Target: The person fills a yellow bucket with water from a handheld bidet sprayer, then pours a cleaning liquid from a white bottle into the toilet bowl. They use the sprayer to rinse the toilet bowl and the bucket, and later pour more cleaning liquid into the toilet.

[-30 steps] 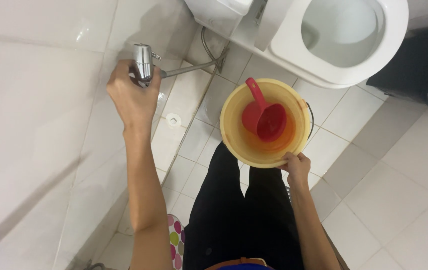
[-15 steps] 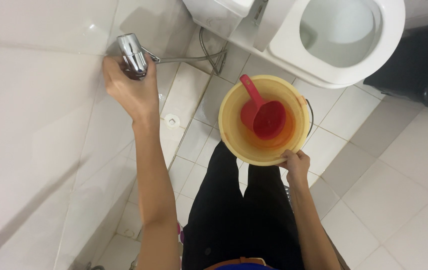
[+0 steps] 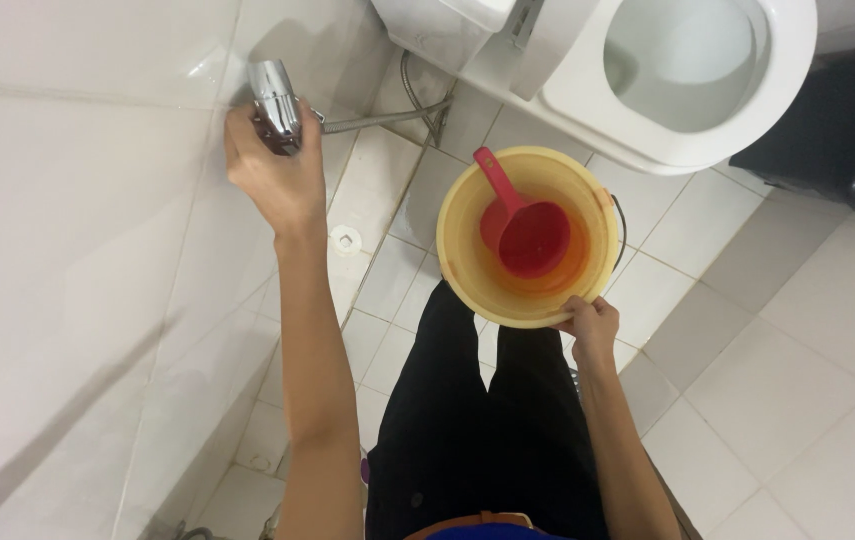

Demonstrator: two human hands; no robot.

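My left hand (image 3: 272,175) is raised against the white tiled wall and grips a chrome spray head (image 3: 275,100) with a metal hose (image 3: 387,118) running toward the toilet. My right hand (image 3: 590,322) holds the near rim of a yellow bucket (image 3: 467,265) standing on the floor in front of my legs. Inside the bucket lies a red dipper (image 3: 527,235) with its handle pointing up-left, over a shallow layer of water.
A white toilet (image 3: 682,75) stands at the top right, right behind the bucket. A round floor drain (image 3: 345,239) sits near the wall. Something dark (image 3: 847,130) lies at the far right. White tiled wall fills the left side.
My left hand with the spray head has shifted slightly left and up along the wall. The right hand stays on the bucket rim; the bucket has not moved.
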